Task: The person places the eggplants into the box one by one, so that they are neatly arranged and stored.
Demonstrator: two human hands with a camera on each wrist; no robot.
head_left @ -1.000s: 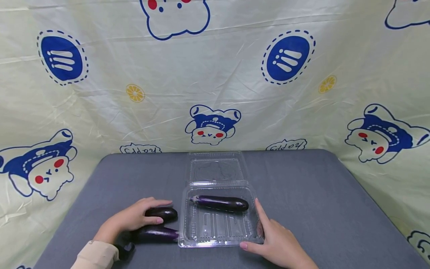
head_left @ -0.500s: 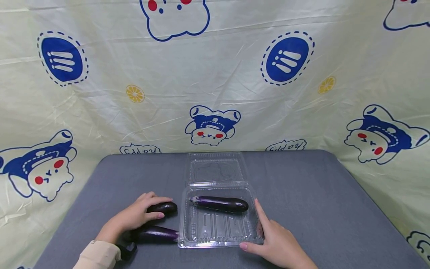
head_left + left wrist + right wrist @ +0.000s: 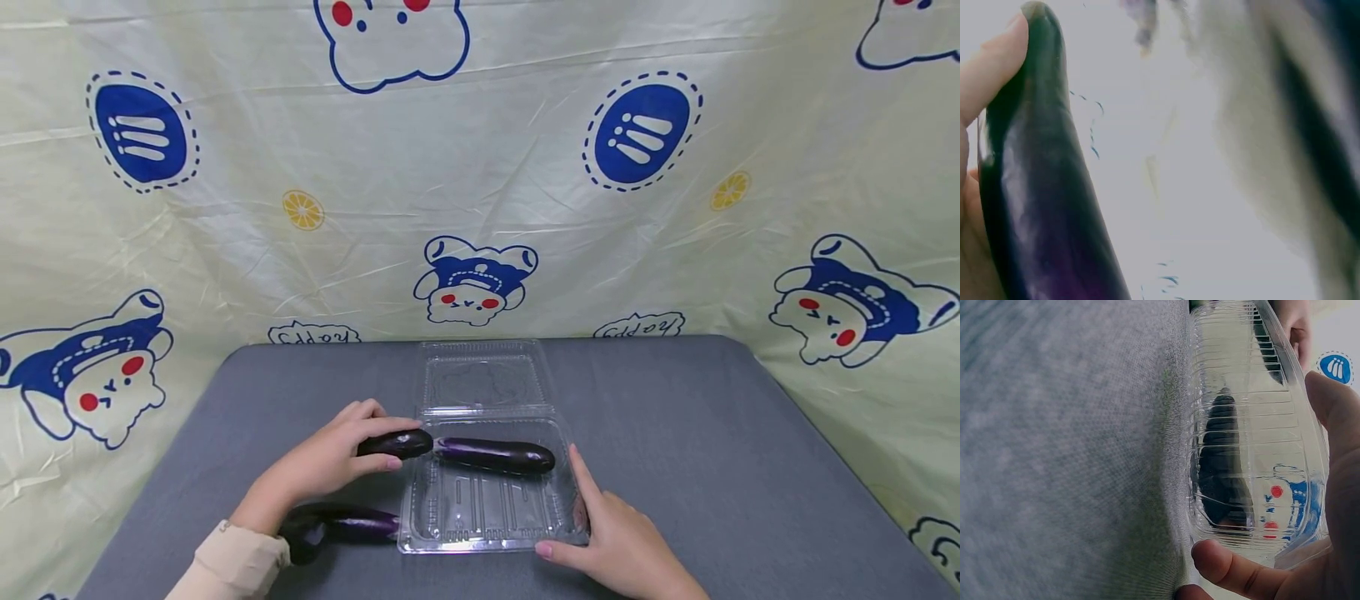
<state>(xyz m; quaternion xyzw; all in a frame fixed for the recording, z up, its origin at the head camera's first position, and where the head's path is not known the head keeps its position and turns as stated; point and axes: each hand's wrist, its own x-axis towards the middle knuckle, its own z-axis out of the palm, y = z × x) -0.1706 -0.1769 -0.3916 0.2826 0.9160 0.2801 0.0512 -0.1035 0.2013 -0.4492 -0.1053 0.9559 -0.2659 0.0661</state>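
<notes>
My left hand (image 3: pixel 330 454) grips a dark purple eggplant (image 3: pixel 401 444) between thumb and fingers, its rounded end over the left rim of a clear plastic clamshell box (image 3: pixel 411 517). In the left wrist view, this same eggplant (image 3: pixel 1047 162) fills the left side, with the thumb along it. A second eggplant (image 3: pixel 495 456) lies crosswise in the box's base, toward the hinge. My right hand (image 3: pixel 622 533) rests against the box's right front corner, thumb at the front rim and index finger along the right side. The right wrist view shows its fingertips (image 3: pixel 1213 559) low beside the clear wall.
Another eggplant (image 3: pixel 360 523) lies left of the box, partly behind the left wrist, its tip at the box's edge. A curved dark eggplant end (image 3: pixel 303 542) shows beside the sleeve. The box's lid (image 3: pixel 483 379) lies open toward the back of the grey table (image 3: pixel 660 408).
My left hand has lifted its eggplant off the table and carried it right and farther back, to the box's left rim. The right hand and the box have stayed put.
</notes>
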